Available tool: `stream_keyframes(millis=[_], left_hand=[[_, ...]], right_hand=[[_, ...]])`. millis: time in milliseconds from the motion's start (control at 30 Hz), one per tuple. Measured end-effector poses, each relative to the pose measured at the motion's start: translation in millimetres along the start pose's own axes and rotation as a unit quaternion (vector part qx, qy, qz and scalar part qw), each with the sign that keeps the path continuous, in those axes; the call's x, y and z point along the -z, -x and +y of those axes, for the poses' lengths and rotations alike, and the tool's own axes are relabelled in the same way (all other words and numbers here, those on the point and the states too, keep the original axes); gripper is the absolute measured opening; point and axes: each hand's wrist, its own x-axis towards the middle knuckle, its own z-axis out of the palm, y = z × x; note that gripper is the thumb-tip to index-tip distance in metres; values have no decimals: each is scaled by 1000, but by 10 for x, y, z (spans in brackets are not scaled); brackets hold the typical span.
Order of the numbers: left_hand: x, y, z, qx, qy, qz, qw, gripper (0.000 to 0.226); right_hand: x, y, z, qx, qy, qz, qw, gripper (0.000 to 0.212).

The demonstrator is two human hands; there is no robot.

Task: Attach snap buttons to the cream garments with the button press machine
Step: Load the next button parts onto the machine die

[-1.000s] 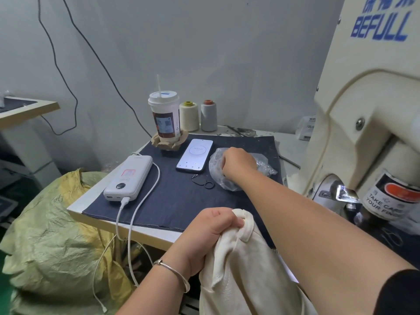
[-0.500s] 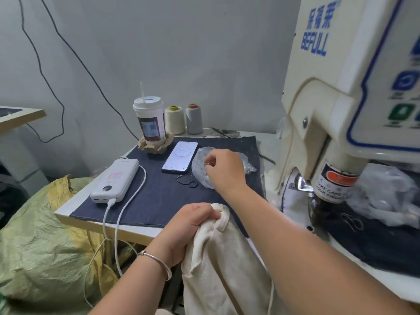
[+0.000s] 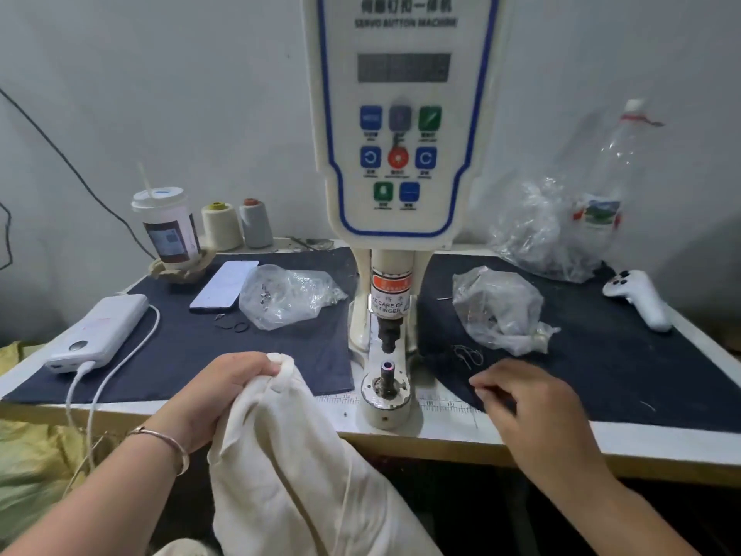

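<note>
Worktop (image 3: 561, 431), front centre: lower die post (image 3: 387, 377) stands upright beneath the press head (image 3: 388, 335), with an open gap between them. Approach from the front edge is free.
Left flank: cream garment (image 3: 288, 455) bunched in the left hand (image 3: 224, 389), just beside the die base. Behind it, bare dark mat (image 3: 192, 355), then a plastic bag (image 3: 284, 294), phone (image 3: 224, 286), power bank (image 3: 100, 333) with cable.
Right flank: right hand (image 3: 533, 399) over the mat edge; second bag (image 3: 497, 311) and a white controller (image 3: 637, 298) behind.
</note>
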Motion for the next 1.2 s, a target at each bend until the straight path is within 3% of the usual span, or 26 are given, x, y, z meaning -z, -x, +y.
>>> stream_keyframes(millis=[100,233,333,500,600,767,1000,1200], left_hand=[[-39,15,20,-1,-23,-3,1000,32],[-50,21,29,7,-21,-2,1000,26],[-60,11,19,2,-30,5,1000,31],[-47,4,18,9,-36,15,999,32],[-62,34,45,18,-35,18,999,24],[-87,56,62,28,-26,12,999,20],[-72,47,60,20,-29,17,999,19],[-41,4,25,15,-27,20,999,29]], right_hand=[[114,-222,499,-48,69,-98,992,17],[-6,-399,761,31,144,-206,967,26],[-65,-403,809,46,133,-242,960,25],[-31,-256,866,-99,-68,-153,981,28],[-52,-210,868,-140,-101,-119,978,23],[-104,-246,856,-137,-91,-123,979,11],[-120,-263,810,-137,-77,-123,980,14],[-154,-411,217,-66,-197,-73,975,13]])
